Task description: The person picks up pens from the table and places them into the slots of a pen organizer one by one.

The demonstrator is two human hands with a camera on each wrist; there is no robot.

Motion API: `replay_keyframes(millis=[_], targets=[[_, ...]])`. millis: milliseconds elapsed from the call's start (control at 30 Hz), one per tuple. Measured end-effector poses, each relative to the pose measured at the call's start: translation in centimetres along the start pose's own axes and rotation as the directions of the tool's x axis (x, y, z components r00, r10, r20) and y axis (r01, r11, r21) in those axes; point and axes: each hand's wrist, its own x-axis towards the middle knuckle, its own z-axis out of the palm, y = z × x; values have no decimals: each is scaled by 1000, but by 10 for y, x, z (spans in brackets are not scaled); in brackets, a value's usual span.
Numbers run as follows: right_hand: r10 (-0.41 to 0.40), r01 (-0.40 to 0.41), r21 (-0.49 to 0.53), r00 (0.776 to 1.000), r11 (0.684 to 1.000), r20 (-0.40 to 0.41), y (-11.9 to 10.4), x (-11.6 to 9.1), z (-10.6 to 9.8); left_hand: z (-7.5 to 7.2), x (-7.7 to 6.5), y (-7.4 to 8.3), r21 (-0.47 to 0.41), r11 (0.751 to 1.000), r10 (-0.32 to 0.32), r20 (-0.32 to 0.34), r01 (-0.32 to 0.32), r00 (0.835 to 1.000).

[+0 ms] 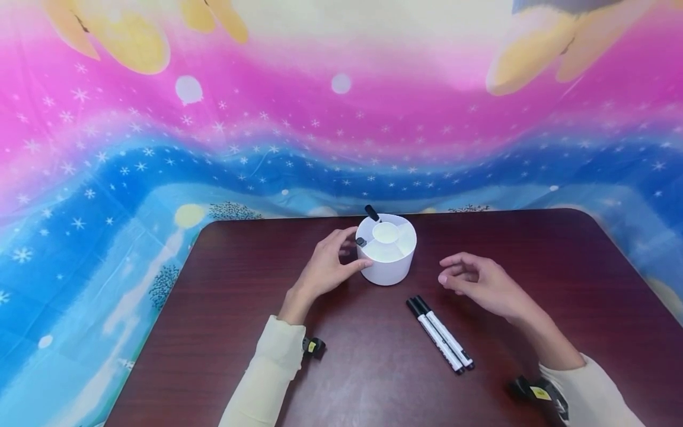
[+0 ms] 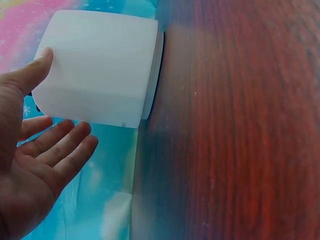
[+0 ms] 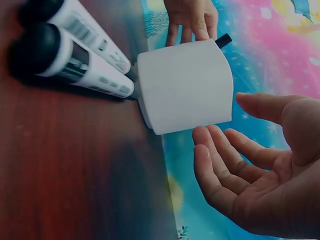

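Observation:
A white round pen holder [image 1: 385, 270] with divided compartments and a round middle cup stands near the table's far edge. Two black-ended pens stick up from it, one at the back [image 1: 372, 213] and one at the left [image 1: 361, 242]. My left hand [image 1: 329, 264] is at the holder's left side, its thumb [image 2: 37, 72] against the wall and its fingers loosely extended beside it. To the right, my right hand [image 1: 482, 284] hovers with relaxed, slightly bent fingers and nothing in them. Two white markers [image 1: 440, 335] with black caps lie side by side between that hand and me.
The dark red wooden table [image 1: 224, 356] has rounded far corners. Behind it hangs a pink and blue patterned cloth [image 1: 299, 118]. Each wrist carries a small black device, one by the left cuff [image 1: 315, 346] and one by the right [image 1: 539, 391].

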Motion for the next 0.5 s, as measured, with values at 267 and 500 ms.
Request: replay_keyframes(millis=[267, 500], targets=[[31, -33, 28, 996, 999, 83, 13, -15, 7, -1, 1, -1, 30, 999, -9, 7, 9, 1000], [60, -56, -43, 992, 998, 115, 23, -26, 12, -1, 0, -1, 23, 1000, -14, 11, 14, 1000]])
